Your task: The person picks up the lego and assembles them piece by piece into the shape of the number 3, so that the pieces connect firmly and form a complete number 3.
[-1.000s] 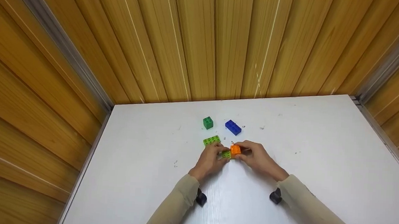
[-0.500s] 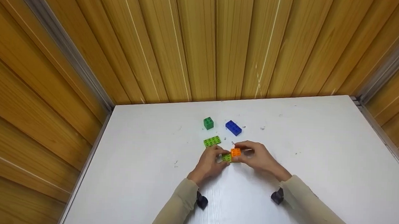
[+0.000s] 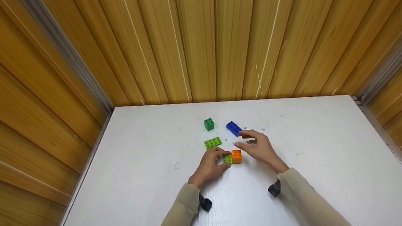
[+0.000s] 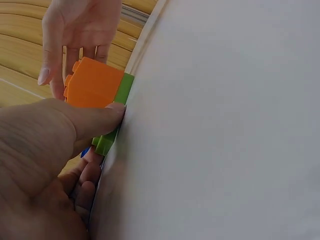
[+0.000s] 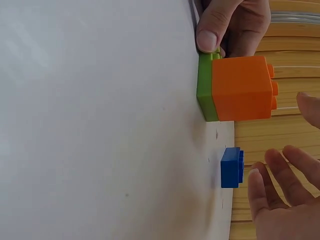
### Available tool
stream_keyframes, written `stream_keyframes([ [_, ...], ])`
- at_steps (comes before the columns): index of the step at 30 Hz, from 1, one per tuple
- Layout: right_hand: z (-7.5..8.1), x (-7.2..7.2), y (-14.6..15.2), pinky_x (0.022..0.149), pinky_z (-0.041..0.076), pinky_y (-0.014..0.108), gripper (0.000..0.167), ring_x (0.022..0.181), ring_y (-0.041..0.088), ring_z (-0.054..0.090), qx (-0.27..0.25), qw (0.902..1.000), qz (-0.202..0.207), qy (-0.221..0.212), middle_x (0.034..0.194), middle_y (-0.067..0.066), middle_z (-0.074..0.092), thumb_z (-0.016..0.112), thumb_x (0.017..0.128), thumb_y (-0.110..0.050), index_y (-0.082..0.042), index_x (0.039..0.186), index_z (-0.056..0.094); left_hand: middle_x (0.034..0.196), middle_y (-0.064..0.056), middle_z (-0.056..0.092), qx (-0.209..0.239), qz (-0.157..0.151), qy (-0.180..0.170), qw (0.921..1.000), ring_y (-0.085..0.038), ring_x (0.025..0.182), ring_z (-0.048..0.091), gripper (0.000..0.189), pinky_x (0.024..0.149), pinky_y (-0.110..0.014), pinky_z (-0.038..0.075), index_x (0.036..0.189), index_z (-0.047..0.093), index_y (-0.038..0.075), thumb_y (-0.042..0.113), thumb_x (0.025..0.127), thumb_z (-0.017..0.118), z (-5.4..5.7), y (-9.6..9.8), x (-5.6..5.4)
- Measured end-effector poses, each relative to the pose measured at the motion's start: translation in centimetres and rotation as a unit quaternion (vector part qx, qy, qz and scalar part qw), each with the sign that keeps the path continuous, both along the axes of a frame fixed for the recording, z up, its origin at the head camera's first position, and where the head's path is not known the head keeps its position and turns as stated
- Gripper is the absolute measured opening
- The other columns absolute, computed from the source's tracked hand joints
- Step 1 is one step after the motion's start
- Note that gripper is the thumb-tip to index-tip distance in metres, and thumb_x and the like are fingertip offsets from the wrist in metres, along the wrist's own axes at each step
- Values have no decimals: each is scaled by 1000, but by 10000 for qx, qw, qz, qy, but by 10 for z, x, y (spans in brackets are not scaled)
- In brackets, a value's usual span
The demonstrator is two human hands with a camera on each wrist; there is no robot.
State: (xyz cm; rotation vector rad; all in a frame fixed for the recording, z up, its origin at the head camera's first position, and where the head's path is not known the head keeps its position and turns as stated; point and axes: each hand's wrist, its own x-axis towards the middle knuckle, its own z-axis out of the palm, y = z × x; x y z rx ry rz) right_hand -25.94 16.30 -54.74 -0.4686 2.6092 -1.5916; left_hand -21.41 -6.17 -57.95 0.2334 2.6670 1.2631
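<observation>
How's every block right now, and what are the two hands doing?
Left hand, pinching the near light green block
Right hand, fingers apart, holding nothing
Near light green block, partly covered
Orange block, stacked on it, studs bare
Far light green block, flat, studs up
Dark green block, studs up
Blue block, studs up

The left hand (image 3: pixel 212 163) and the orange plastic cube (image 3: pixel 236 156) partly hide the flat lime-green plastic brick (image 3: pixel 227 159) beneath the cube. The right wrist view's edge crops the right hand (image 5: pixel 294 212); specks (image 3: pixel 297 154) on the white tabletop (image 3: pixel 144 141) are too small to identify.
</observation>
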Motion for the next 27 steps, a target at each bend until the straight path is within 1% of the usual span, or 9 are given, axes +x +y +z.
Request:
stream_keyframes([
  [4,-1,-7,-3,109,53,56,58,127,39,65,42,9997,-168,169,138,21,69,85,94,-28,1,140,66,129,3,62,43,-38,95,9999,-21,130,54,37,118,-46,44,133,76,22,24,97,81,1,0,-1],
  [6,-3,-11,-4,109,53,56,59,127,39,65,120,9994,-241,236,138,21,69,86,93,-27,2,140,65,129,4,61,67,-18,60,10000,-21,131,53,37,120,-47,43,133,76,23,24,96,82,1,0,0],
  [9,-4,-15,-6,110,53,55,60,129,39,64,182,9989,-373,225,139,20,68,86,93,-26,1,142,65,128,5,61,103,2,-11,9999,-21,133,53,37,121,-47,43,132,77,24,24,96,82,0,0,-1],
  [12,-3,-18,-8,112,52,54,63,132,38,62,248,9984,-489,94,142,19,67,86,93,-28,0,144,63,127,6,61,97,28,-105,9999,-20,132,53,37,121,-48,43,132,76,26,25,96,82,0,-1,-1],
  [18,-6,-28,-12,114,50,54,66,136,39,59,408,9971,-635,-65,147,20,62,85,94,-31,-1,147,60,127,6,61,140,24,-134,9998,-19,130,53,38,119,-47,44,133,76,25,24,95,83,-1,-3,0],
  [23,-9,-37,-17,115,49,54,67,136,40,58,428,9967,-686,-117,149,21,60,84,94,-30,-1,149,58,129,5,62,128,-4,-95,9999,-19,130,54,38,118,-47,45,133,76,25,24,96,83,-1,-2,-1],
  [27,-11,-43,-21,117,48,53,69,137,39,57,499,9953,-789,-260,151,20,59,84,95,-31,-2,151,57,129,5,63,80,-50,-40,9999,-19,129,55,38,118,-46,45,132,76,25,25,95,83,-1,-2,-2],
])
